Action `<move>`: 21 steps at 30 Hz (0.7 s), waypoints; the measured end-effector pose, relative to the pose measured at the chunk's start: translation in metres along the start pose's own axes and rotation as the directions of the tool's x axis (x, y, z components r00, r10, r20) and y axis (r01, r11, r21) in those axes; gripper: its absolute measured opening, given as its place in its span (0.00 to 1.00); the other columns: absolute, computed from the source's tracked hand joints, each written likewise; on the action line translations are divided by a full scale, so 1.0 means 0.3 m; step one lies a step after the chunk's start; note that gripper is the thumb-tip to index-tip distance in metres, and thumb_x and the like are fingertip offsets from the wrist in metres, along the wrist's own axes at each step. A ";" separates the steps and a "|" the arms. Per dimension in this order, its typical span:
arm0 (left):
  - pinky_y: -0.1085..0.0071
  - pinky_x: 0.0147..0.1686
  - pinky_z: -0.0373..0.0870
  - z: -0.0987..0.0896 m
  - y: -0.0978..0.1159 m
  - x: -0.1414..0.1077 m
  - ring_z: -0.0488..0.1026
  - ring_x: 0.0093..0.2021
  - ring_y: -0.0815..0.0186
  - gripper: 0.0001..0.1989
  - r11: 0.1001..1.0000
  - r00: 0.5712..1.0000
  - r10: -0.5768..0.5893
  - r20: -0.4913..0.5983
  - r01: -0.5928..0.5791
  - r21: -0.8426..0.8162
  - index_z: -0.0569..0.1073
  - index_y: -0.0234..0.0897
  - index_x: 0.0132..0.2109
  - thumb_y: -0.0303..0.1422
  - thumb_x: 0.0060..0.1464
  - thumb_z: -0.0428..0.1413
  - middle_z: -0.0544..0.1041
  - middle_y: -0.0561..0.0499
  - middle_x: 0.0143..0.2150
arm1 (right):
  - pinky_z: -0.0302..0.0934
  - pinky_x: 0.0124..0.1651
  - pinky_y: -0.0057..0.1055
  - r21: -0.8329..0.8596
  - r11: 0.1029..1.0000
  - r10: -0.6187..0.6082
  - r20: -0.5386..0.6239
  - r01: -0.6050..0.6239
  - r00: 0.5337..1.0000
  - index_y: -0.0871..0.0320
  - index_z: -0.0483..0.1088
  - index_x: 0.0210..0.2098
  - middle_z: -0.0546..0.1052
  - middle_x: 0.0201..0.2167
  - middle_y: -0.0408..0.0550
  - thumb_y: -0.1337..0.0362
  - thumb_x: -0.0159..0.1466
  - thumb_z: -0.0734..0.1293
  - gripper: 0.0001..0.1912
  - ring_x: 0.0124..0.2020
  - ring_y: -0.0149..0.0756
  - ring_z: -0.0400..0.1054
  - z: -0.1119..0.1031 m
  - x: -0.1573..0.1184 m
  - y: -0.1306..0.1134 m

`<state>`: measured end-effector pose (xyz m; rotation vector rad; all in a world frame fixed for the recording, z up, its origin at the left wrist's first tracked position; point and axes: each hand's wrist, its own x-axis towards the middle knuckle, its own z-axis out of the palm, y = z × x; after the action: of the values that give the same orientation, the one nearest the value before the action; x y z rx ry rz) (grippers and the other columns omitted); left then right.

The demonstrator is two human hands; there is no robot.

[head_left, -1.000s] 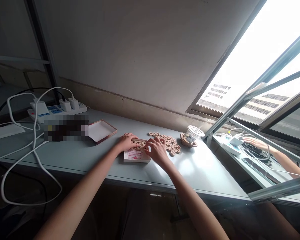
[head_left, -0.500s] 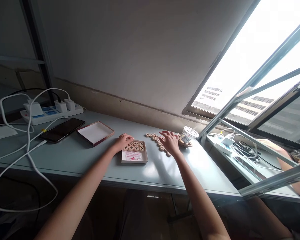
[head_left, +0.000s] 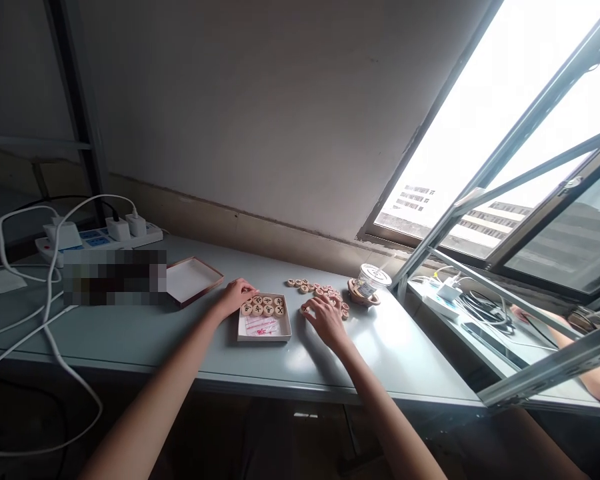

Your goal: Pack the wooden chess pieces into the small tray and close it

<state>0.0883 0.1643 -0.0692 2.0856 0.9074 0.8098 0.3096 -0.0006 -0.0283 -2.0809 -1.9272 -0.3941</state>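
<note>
A shallow open box (head_left: 264,337) holds two rows of round wooden Chinese chess pieces (head_left: 267,310) with black characters. Below those rows lies a paper with pink marks (head_left: 261,326). My left hand (head_left: 236,298) grips the far left corner of the box, its fingers curled over the edge. To the right, my right hand (head_left: 325,317) hovers low over loose chess pieces (head_left: 325,291), fingers bent and spread apart. One loose piece (head_left: 305,310) lies at its left fingertips; whether they touch it I cannot tell. The palm hides some pieces.
The box lid (head_left: 193,280) lies upturned at left. Beyond it are a power strip (head_left: 97,238) and white cables (head_left: 55,313). A lidded plastic cup (head_left: 373,280) stands in a brown holder (head_left: 365,298) at right. Metal bars (head_left: 430,247) border the desk; another person's arm (head_left: 593,380) shows beyond.
My right hand has moved down and left onto the nearer loose pieces, its fingers bending downward. My left hand stays at the box corner. The camera view has shifted slightly.
</note>
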 end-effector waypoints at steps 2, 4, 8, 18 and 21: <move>0.68 0.42 0.68 -0.003 -0.005 -0.002 0.72 0.42 0.59 0.21 1.000 1.000 -0.002 0.022 0.002 -0.012 0.75 0.34 0.33 0.47 0.48 0.49 0.74 0.43 0.40 | 0.50 0.53 0.45 0.122 0.992 0.019 -0.006 -0.018 1.000 0.52 0.72 0.35 0.76 0.36 0.46 0.57 0.62 0.62 0.09 0.44 0.41 0.66 -0.031 0.003 -0.035; 0.67 0.44 0.67 -0.004 -0.010 -0.002 0.71 0.43 0.59 0.22 1.000 0.999 0.001 0.036 0.000 -0.019 0.75 0.34 0.35 0.48 0.49 0.48 0.74 0.42 0.42 | 0.57 0.47 0.39 0.277 0.961 -0.022 -0.003 0.022 1.000 0.52 0.71 0.38 0.76 0.36 0.45 0.56 0.62 0.63 0.09 0.39 0.37 0.68 -0.054 0.014 -0.091; 0.66 0.48 0.65 -0.005 -0.009 -0.003 0.71 0.45 0.59 0.22 1.000 0.998 0.009 0.055 -0.009 0.001 0.75 0.35 0.37 0.47 0.50 0.48 0.74 0.43 0.43 | 0.61 0.38 0.27 0.503 0.825 -0.316 0.031 0.259 0.948 0.54 0.70 0.39 0.74 0.38 0.45 0.61 0.61 0.64 0.07 0.36 0.30 0.68 -0.041 0.049 -0.243; 0.65 0.50 0.65 -0.013 -0.001 -0.012 0.69 0.47 0.58 0.18 0.999 0.996 0.027 0.086 -0.029 0.016 0.75 0.36 0.38 0.44 0.49 0.50 0.73 0.44 0.44 | 0.61 0.39 0.27 0.474 0.834 -0.310 -0.020 0.282 0.951 0.58 0.72 0.31 0.71 0.40 0.48 0.69 0.60 0.65 0.03 0.36 0.30 0.68 0.065 0.092 -0.350; 0.65 0.49 0.65 -0.011 -0.006 -0.011 0.69 0.47 0.58 0.19 0.999 0.995 0.028 0.095 -0.030 0.020 0.75 0.35 0.39 0.45 0.49 0.51 0.73 0.43 0.44 | 0.60 0.43 0.32 0.368 0.903 -0.224 -0.042 0.224 0.974 0.56 0.72 0.34 0.72 0.39 0.47 0.64 0.63 0.62 0.07 0.37 0.32 0.67 0.031 0.093 -0.285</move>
<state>0.0833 0.1640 -0.0697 2.1409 0.8401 0.7126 0.2267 0.0350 -0.0249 -1.6279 -2.0601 -0.0615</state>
